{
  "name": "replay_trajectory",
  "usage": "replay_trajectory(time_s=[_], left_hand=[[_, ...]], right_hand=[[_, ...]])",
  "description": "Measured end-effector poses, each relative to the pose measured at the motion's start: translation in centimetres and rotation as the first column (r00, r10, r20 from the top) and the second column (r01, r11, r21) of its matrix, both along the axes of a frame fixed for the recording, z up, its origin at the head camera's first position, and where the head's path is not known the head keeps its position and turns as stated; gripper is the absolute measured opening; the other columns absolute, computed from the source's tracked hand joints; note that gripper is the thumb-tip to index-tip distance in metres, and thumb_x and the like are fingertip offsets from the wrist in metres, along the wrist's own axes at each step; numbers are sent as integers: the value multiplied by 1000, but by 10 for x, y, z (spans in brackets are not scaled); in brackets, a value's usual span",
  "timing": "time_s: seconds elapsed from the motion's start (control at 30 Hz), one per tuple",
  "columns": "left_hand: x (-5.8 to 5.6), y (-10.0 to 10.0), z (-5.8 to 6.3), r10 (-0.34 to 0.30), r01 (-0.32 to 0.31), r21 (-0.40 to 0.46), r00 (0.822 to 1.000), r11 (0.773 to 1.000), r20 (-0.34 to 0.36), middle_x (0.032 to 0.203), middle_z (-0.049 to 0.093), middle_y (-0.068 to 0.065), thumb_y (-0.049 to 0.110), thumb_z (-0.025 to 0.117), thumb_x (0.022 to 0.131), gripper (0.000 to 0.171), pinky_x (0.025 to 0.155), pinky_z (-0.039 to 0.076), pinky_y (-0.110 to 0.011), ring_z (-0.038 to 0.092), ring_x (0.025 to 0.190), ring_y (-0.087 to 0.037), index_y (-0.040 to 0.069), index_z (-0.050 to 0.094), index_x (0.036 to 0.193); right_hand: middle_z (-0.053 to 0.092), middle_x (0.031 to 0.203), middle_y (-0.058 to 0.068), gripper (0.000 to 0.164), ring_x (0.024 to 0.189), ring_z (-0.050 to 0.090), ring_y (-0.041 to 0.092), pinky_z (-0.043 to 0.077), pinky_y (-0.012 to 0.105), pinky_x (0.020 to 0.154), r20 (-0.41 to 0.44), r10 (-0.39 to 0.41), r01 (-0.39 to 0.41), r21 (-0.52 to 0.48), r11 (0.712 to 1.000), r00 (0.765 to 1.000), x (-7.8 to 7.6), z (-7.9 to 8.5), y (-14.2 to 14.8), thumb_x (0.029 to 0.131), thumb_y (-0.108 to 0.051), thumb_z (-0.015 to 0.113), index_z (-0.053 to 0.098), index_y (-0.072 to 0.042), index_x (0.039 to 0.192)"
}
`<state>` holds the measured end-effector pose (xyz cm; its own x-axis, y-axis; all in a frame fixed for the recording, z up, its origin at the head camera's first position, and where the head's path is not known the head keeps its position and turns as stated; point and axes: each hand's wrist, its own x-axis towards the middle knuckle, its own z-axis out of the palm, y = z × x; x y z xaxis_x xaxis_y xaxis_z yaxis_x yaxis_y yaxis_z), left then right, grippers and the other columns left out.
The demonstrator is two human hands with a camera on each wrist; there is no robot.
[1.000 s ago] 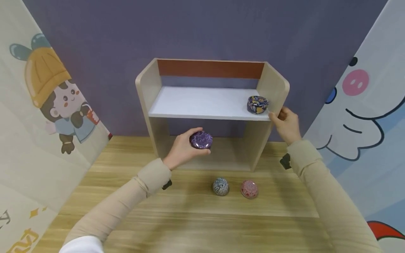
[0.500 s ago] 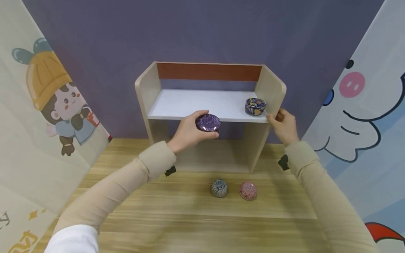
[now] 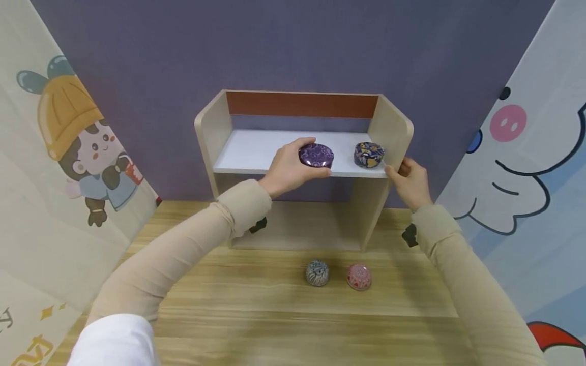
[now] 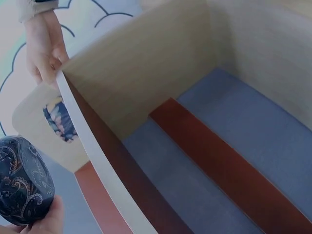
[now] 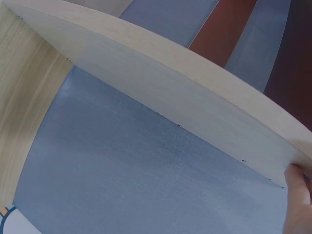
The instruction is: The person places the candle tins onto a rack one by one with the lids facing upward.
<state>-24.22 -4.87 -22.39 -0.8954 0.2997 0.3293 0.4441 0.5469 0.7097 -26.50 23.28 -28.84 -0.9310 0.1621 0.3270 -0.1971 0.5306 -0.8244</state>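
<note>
Pale, streaked wood-grain table (image 3: 274, 330) below you; plain slate-blue backdrop (image 3: 293, 46) beyond. Printed sheets (image 3: 27, 178) flank the space: a cartoon child (image 3: 100, 170) in a yellow hat on your left, a pink-nosed cartoon animal (image 3: 508, 123) on your right. One two-level shelf unit (image 3: 302, 229) stands on the table, its upper board (image 3: 256, 145) white.

Tins, four in all. One purple tin (image 3: 317, 155), held in your left hand (image 3: 290, 165), thumb on the near side, fingers on the far; it sits over the front part of the upper board, though you cannot tell whether its base touches. One navy floral tin (image 3: 369, 154) on the board's right end, just beside the right side panel (image 3: 399, 132). Two on the table before the unit: a grey-white tin (image 3: 317, 273) and, apart to its right, a pink tin (image 3: 359, 277). Your right hand (image 3: 412, 183) grips the side panel's front edge. Two beige sleeves (image 3: 467, 274).

Head view gives you one red-brown strip (image 3: 304, 104); left wrist adds a lower strip (image 4: 224, 169) and the board's dark underside (image 4: 139, 180). Right wrist alone shows the side panel's outer face (image 5: 195, 112), small marks along its lower seam.
</note>
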Motion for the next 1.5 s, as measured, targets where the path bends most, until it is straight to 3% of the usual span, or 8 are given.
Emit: replay_trajectory(time_s=[0.67,0.97,1.5], left_hand=[[-40,21,20,47,-46,-45,999,998,19,129,52,-6,40,76,71,80,89,45,-27,52,107,-17,15,41,138],[-51,24,24,73,-71,-36,996,997,53,131,49,-6,41,75,72,82,88,46,-27,51,110,-17,16,36,140],[-62,22,11,72,-70,-33,996,997,62,134,48,-7,39,76,71,84,93,44,-29,50,113,-19,15,36,140]], right_hand=[[57,120,25,51,91,56,3,48,16,80,-23,-5,5,9,1000,1000,-1,-3,2,91,-28,54,47,6,128],[57,121,23,51,96,57,8,49,21,85,-14,-14,14,11,1000,1000,-2,-4,1,91,-27,54,46,4,131],[55,124,24,52,111,54,30,48,33,93,-15,-10,10,14,1000,1000,-2,-4,1,92,-27,52,43,5,132]])
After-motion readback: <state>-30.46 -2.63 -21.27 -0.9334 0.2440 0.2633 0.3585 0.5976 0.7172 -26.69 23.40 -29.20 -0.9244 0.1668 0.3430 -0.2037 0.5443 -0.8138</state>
